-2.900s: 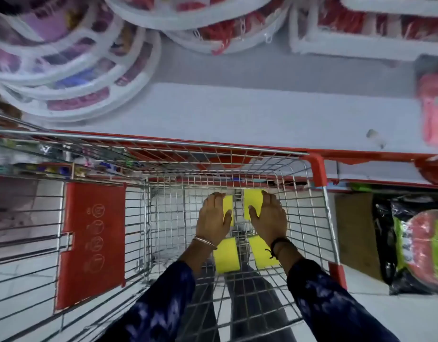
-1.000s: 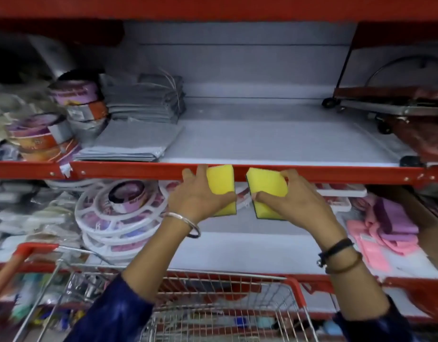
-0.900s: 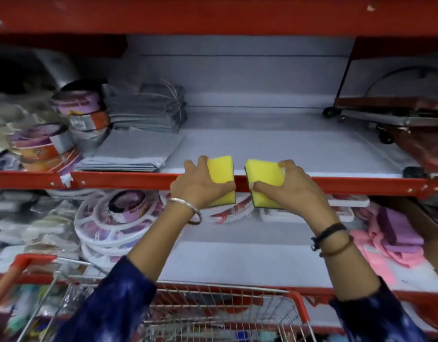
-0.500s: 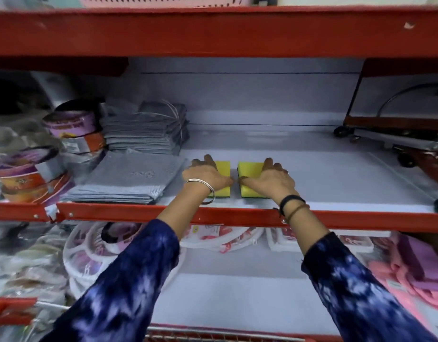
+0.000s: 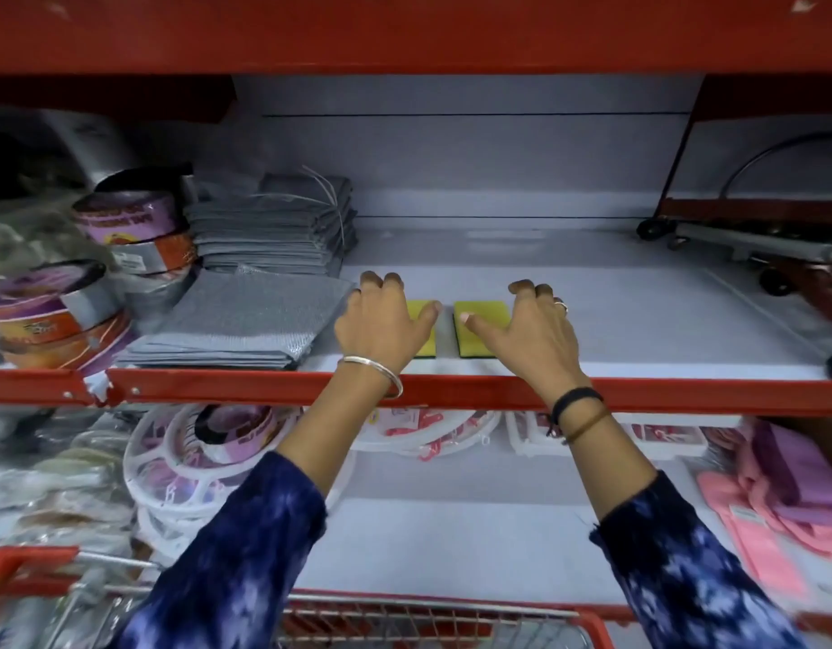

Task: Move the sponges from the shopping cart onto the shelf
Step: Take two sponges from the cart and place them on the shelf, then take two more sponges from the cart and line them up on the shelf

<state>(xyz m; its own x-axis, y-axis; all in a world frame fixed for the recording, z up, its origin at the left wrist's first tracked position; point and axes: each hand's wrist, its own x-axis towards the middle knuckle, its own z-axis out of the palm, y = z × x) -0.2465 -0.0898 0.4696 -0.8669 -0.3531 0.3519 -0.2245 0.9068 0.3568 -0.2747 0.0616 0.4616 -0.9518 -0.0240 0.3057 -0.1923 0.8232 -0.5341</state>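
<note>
Both hands, left hand [image 5: 381, 327] and right hand [image 5: 528, 332], hover spread over 2 sponges [image 5: 482, 327] lying on the shelf [image 5: 639, 320], so next comes probably the cart [image 5: 428, 623].

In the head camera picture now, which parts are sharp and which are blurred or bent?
Head view: the two yellow sponges and both hands, left hand and right hand, are fairly sharp; the sleeves and cart at the bottom are blurred; the red shelf edge bows slightly.

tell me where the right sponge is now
In the head view, the right sponge lies flat on the grey shelf, beside the left sponge, under the right hand.
</note>
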